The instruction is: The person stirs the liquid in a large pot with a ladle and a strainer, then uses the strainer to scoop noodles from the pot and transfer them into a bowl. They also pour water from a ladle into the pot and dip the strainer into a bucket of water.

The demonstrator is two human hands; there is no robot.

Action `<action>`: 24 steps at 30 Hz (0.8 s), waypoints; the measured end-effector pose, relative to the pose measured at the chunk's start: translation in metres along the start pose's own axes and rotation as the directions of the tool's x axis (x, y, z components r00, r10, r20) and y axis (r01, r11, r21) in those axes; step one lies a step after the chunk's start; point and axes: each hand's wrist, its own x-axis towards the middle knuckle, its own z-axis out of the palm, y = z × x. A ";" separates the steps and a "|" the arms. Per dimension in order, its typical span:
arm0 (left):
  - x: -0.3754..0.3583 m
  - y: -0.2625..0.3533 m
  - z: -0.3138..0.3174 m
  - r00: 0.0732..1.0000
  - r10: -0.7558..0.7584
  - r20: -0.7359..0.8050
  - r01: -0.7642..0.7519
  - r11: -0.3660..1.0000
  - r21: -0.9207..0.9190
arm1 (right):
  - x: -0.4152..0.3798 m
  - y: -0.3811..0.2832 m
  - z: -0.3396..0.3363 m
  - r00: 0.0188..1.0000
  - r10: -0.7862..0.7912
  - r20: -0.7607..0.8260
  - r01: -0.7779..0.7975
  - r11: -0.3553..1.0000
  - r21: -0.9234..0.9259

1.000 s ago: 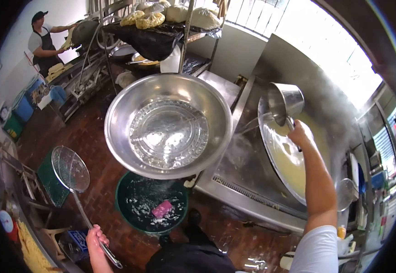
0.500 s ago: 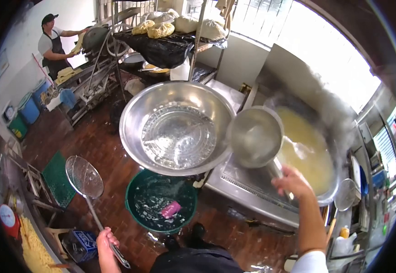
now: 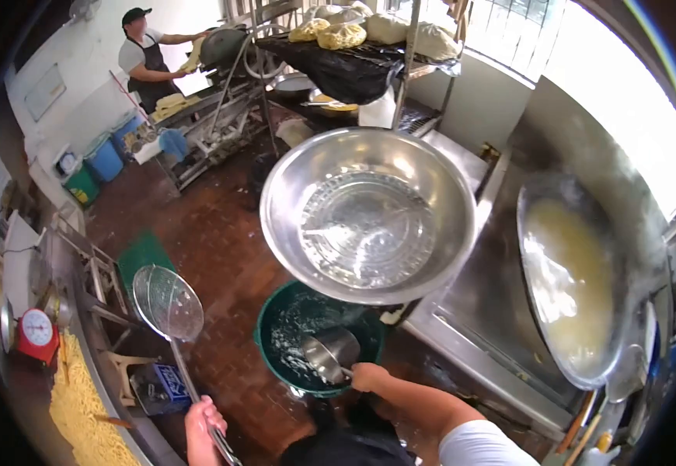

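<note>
My left hand (image 3: 204, 423) is closed around the long handle of a round wire-mesh skimmer (image 3: 169, 301), held out over the floor at the left. My right hand (image 3: 367, 377) grips the short handle of a metal dipper (image 3: 332, 351), which is tilted down inside the green tub (image 3: 263, 351). Foamy water shows around the dipper. Above the tub stands a wide stainless-steel basin (image 3: 276, 233) holding clear water. To the right, a large pan (image 3: 526, 272) of steaming yellowish liquid sits in the metal stove.
Yellow noodles (image 3: 81, 408) lie on the left counter near a red scale (image 3: 36, 330). A blue crate (image 3: 159, 388) stands below. Bagged noodles (image 3: 342, 34) fill a rack shelf. A co-worker (image 3: 151, 62) handles dough at a machine.
My right hand has brought the dipper from above the stove, left and down into the green tub. The pink object in the tub no longer shows. The view has turned right.
</note>
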 end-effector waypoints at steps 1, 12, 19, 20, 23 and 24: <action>-0.006 -0.004 -0.001 1.000 0.010 -0.016 -0.010 1.000 -0.021 | 0.030 0.017 0.019 0.991 0.002 -0.135 -0.003 1.000 -0.003; -0.054 -0.011 0.048 0.937 0.055 -0.345 -0.013 0.992 0.124 | 0.135 0.002 0.075 0.916 0.338 -0.218 -0.301 0.935 0.186; -0.052 -0.009 0.031 0.951 0.017 -0.309 0.011 0.996 0.090 | 0.116 0.010 0.073 0.964 0.160 0.214 -0.244 0.851 0.464; -0.050 -0.008 0.029 0.949 0.006 -0.315 0.017 0.997 0.069 | 0.089 0.015 0.065 0.969 0.096 0.227 -0.219 0.755 0.618; -0.026 0.001 -0.004 0.966 -0.134 -0.220 0.134 0.991 -0.015 | 0.011 0.024 0.046 0.986 -0.021 0.164 -0.124 0.563 0.817; -0.019 0.004 -0.005 0.973 -0.150 -0.176 0.150 0.989 -0.014 | -0.018 0.023 0.035 0.985 -0.027 0.168 -0.121 0.589 0.799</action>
